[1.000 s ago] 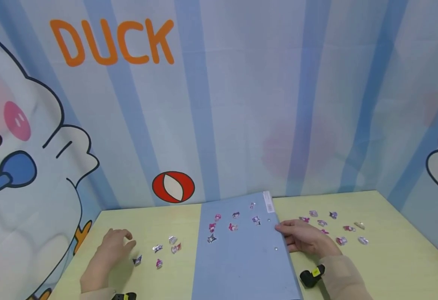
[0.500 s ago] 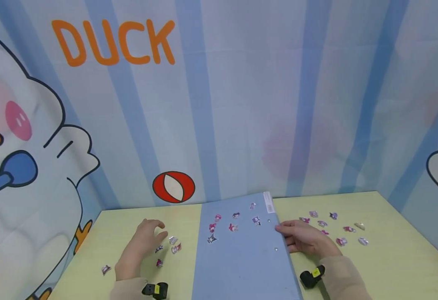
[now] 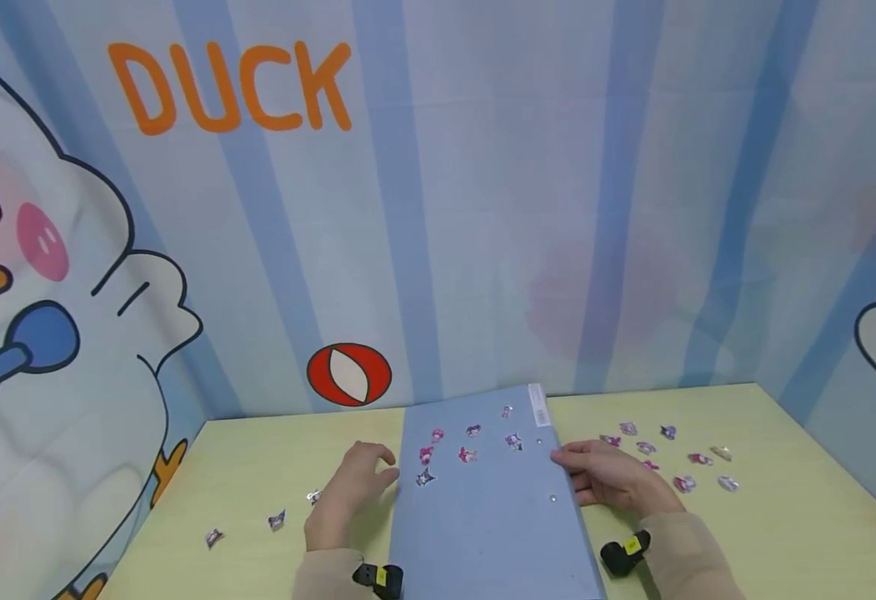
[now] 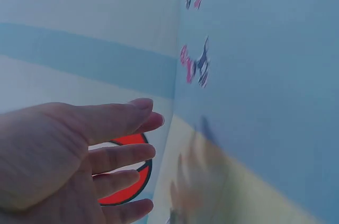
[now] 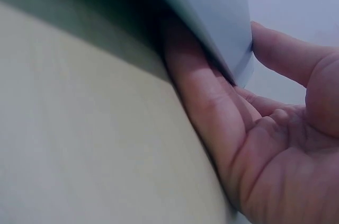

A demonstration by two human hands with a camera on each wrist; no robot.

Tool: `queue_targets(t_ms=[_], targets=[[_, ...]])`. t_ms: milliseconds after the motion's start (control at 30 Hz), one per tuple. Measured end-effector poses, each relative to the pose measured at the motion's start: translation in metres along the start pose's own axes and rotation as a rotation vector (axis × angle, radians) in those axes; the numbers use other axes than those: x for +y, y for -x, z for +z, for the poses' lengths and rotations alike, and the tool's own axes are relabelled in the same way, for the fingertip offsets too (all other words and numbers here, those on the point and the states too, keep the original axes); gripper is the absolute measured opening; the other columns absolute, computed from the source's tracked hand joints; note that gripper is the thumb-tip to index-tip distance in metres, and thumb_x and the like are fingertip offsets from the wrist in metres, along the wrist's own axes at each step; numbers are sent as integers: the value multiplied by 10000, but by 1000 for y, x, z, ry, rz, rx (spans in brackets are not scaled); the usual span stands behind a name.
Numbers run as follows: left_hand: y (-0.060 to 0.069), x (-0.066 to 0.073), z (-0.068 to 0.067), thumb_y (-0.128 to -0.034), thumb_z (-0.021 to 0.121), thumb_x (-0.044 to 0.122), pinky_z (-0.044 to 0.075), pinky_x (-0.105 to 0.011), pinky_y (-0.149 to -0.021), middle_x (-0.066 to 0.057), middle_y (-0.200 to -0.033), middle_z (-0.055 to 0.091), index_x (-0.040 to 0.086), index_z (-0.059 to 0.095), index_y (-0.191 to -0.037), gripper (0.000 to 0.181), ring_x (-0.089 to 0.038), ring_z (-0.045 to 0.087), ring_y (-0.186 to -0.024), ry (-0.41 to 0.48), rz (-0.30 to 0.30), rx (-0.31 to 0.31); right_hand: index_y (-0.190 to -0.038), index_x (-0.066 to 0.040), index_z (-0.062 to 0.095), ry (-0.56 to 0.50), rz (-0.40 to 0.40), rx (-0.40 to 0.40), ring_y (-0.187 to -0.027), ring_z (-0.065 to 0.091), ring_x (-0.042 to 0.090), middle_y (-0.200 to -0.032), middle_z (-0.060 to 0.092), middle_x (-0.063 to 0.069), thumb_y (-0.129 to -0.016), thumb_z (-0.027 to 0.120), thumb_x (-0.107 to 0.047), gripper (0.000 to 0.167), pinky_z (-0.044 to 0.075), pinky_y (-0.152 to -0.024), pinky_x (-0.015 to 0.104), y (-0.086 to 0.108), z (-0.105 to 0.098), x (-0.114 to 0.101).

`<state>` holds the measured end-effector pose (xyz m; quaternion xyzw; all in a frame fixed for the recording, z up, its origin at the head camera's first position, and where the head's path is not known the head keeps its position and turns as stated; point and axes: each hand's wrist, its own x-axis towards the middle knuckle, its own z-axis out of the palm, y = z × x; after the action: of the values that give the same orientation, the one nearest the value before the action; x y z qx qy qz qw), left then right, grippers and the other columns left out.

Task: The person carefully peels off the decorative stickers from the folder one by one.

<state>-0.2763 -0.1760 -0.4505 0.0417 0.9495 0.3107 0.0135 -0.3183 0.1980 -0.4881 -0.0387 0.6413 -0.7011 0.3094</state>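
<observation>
A blue folder [image 3: 490, 525] lies in the middle of the table, several small character stickers [image 3: 468, 455] on its upper part. My right hand [image 3: 610, 475] holds its right edge; in the right wrist view the thumb [image 5: 280, 49] is on the upper face and fingers reach underneath, lifting that edge off the table. Near the left edge hovers my left hand [image 3: 351, 492], its fingers [image 4: 124, 158] extended and apart in the left wrist view, nothing visible between them. Left of it lie a few loose stickers [image 3: 276, 520]; others there are hidden behind the hand and sleeve.
Several more stickers [image 3: 684, 483] are scattered to the right of my right hand on the pale yellow table [image 3: 798, 517]. A striped cloth backdrop [image 3: 483, 208] with a duck print rises behind and beside the table.
My left hand has moved right across the loose stickers up to the folder's left edge, uncovering stickers at left and covering others. The right hand and folder stay in place.
</observation>
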Motion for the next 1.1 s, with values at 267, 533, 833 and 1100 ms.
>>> queue_targets(t_ms=[267,533,833,1100], targets=[[-7,20,22,-923,647,75,301,-575,-1056,-220,-1216,592,15,681,-1014,114,-464,359,-1330,33,37,4,-1289,96,493,9,-18,3,-922,696,323,-1057,687,221,-1009,548,-252,450,557,-749,406,1,-2,0],[-6,31,33,-854,711,3,322,-596,-1032,-233,-1229,593,48,676,-869,59,-459,328,-1357,4,-40,53,-1263,85,522,9,-27,-4,-914,699,320,-1048,691,220,-1013,542,-245,414,559,-740,405,-1,-1,3],[-8,31,34,-819,743,-9,351,-559,-1028,-177,-1090,607,79,589,-771,184,-447,361,-1338,-58,-37,53,-1238,83,531,5,-31,-11,-905,701,321,-1042,689,224,-1010,548,-236,393,559,-737,404,-1,-1,2],[-8,32,36,-819,740,-25,328,-594,-1028,-185,-1123,593,104,587,-758,209,-469,358,-1328,-64,-12,60,-1240,81,532,7,-27,-9,-909,701,316,-1045,691,218,-1009,550,-236,392,558,-741,405,0,-1,1]])
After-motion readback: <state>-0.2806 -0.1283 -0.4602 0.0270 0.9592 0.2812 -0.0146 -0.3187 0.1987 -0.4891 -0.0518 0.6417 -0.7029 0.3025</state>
